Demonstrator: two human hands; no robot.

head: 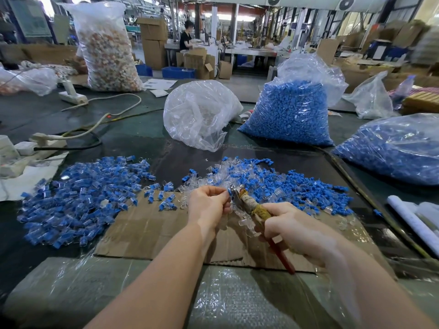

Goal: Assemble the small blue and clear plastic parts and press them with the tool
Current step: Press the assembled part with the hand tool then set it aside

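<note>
My left hand (209, 205) pinches a small blue and clear part (229, 192) and holds it at the metal jaws of the pliers (240, 194). My right hand (292, 225) grips the pliers by their tape-wrapped and red handles. Both hands hover over a cardboard sheet (142, 224). A pile of joined blue and clear pieces (80, 198) lies to the left. A mixed heap of loose blue and clear parts (280, 184) lies just beyond the hands to the right.
A clear bag of clear parts (199, 115) and two bags of blue parts (292, 110) (394, 148) stand behind. Power strips and cables (47, 141) lie at the left. White rolls (413, 217) lie at the right edge. A person works at a far table.
</note>
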